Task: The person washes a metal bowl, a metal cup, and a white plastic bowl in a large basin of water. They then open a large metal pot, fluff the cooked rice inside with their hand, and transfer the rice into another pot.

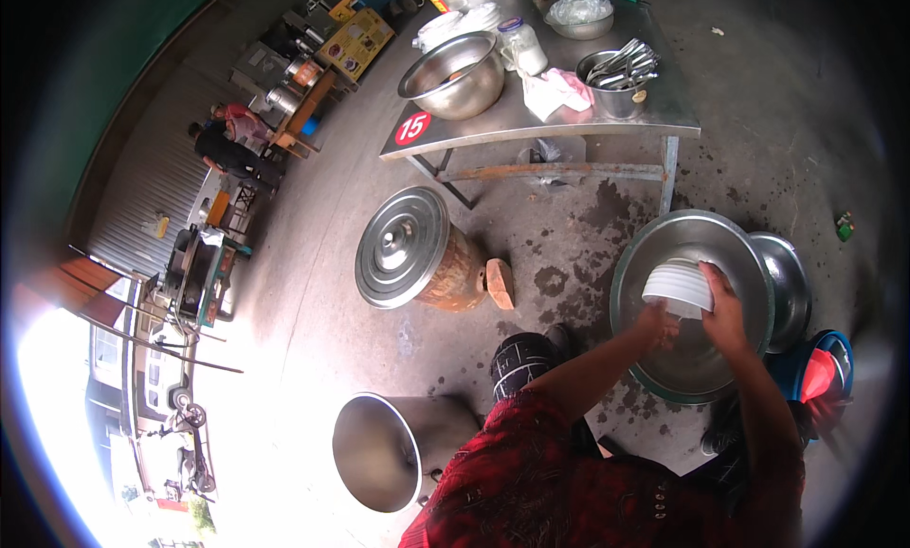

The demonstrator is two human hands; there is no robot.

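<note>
Over a wide metal basin point(711, 377) on the concrete floor, my right hand point(726, 310) grips a stack of white bowls point(677, 283) from its right side. The stack is tilted, its rims toward the lower left. My left hand point(657, 326) is blurred just below the stack, close to the lowest rim; whether it touches the bowls is not clear. A smaller metal basin point(788, 292) stands partly behind the wide one. Close by on the right is a blue bucket point(844, 345) with a red plastic item point(819, 374) in it.
A metal table point(469, 134) bears a steel bowl point(462, 86), a lidded jar point(525, 50) and a pot of utensils point(618, 100). A lidded drum point(405, 253) with a brick point(500, 283) beside it and a large steel pot point(380, 452) stand leftward. Two people point(231, 146) are farther off.
</note>
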